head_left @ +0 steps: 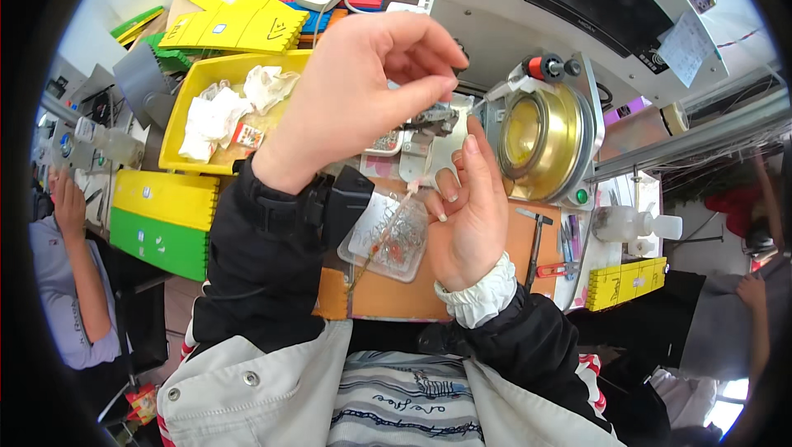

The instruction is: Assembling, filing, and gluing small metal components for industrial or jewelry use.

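My left hand (355,84) is raised over the middle of the bench, its back toward me. Its thumb and forefinger curl close together; whatever lies between them is too small to make out. Lower and to the right is my right hand (474,224), palm up with the last fingers folded in. Its thumb and forefinger press together beside a dark metal fixture (437,121), and what they pinch cannot be made out. A thin brownish strand (375,245) slants down by the folded fingers. Beneath it sits a clear plastic box (388,236) of small wire-like metal pieces.
At left stands a yellow tray (177,129) with crumpled white cloths. A machine with a round brass-coloured drum (536,141) stands at right. A small hammer (535,241) and red-handled pliers (554,269) lie near it. Other people's arms (78,257) show at the sides.
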The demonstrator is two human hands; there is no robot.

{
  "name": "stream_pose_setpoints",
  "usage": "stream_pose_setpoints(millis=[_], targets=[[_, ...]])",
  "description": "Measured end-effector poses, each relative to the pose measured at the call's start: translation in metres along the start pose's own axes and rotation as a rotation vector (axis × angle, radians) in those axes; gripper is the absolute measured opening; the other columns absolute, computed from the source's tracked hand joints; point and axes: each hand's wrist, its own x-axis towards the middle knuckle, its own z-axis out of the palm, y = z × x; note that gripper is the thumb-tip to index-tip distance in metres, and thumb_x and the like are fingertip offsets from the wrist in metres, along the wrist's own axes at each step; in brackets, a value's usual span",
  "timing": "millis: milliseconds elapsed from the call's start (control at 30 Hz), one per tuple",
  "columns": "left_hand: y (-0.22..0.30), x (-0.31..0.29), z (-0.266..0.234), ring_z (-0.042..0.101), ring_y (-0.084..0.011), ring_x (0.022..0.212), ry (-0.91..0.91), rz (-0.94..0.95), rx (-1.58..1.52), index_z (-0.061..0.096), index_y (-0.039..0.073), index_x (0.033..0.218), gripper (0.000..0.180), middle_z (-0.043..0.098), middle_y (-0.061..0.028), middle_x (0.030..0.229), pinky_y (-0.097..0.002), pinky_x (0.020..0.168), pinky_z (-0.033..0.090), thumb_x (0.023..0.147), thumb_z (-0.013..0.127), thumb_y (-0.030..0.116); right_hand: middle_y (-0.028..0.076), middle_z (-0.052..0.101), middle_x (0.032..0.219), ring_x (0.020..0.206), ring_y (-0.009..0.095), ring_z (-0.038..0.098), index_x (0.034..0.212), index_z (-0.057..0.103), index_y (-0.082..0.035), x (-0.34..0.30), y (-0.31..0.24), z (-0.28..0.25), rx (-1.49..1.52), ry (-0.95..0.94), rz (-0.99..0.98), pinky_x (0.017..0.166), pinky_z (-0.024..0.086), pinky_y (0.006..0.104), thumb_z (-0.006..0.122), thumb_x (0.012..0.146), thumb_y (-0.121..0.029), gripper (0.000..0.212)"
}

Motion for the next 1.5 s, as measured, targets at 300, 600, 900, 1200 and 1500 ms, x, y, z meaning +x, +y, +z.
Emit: stream_pose_setpoints(millis=[300, 600, 900, 1200, 1500], targets=[[-0.003, -0.002, -0.019, 0.067, -0.0118, 0.082, 0.021, -0.033, -0.029, 0.062, -0.003, 0.1, 0.018, 0.066, -0.0056, 0.09, -0.0239, 0.076, 0.054, 0.083, 0.062, -0.005, -0.009, 0.042, 0.077, 0.058, 0.002, 0.033, 0.113, 0.061, -0.01, 0.021, -0.001, 0.013, 0.131, 0.052, 0.013, 0.05, 0.027, 0.0195, 0.064, 0.096, -0.025, 0.022], [-0.011, -0.001, -0.011, 0.067, -0.0115, 0.083, -0.042, -0.054, -0.047, 0.063, -0.003, 0.099, 0.016, 0.066, -0.0054, 0.09, -0.0234, 0.075, 0.053, 0.084, 0.063, -0.004, -0.003, 0.051, 0.081, 0.058, 0.004, 0.039, 0.099, 0.053, -0.008, 0.006, 0.021, -0.003, -0.198, -0.024, -0.447, 0.051, 0.032, 0.0204, 0.056, 0.101, -0.018, 0.01], [-0.018, 0.001, 0.0, 0.067, -0.0106, 0.079, 0.019, 0.071, 0.103, 0.066, -0.001, 0.093, 0.013, 0.068, -0.0046, 0.083, -0.0249, 0.072, 0.052, 0.08, 0.068, 0.001, 0.005, 0.053, 0.082, 0.057, 0.009, 0.05, 0.105, 0.041, -0.005, 0.019, 0.002, -0.002, -0.209, -0.161, -0.432, 0.054, 0.043, 0.0225, 0.045, 0.104, -0.012, 0.007], [-0.01, 0.011, 0.012, 0.067, -0.0133, 0.074, -0.004, 0.048, 0.073, 0.065, -0.003, 0.091, 0.012, 0.067, -0.007, 0.077, -0.0271, 0.068, 0.052, 0.079, 0.069, 0.001, 0.004, 0.048, 0.075, 0.056, 0.011, 0.047, 0.105, 0.039, -0.006, -0.011, -0.005, -0.037, -0.191, -0.274, -0.185, 0.052, 0.041, 0.0235, 0.042, 0.104, -0.01, 0.005], [0.004, -0.013, 0.019, 0.068, -0.018, 0.068, 0.007, 0.083, 0.329, 0.065, 0.002, 0.088, 0.009, 0.067, -0.0095, 0.075, -0.0281, 0.063, 0.053, 0.08, 0.069, 0.006, 0.004, 0.051, 0.075, 0.058, 0.01, 0.049, 0.105, 0.042, -0.004, -0.003, 0.019, -0.041, -0.327, -0.359, -0.24, 0.055, 0.042, 0.0227, 0.043, 0.103, -0.008, 0.005]])
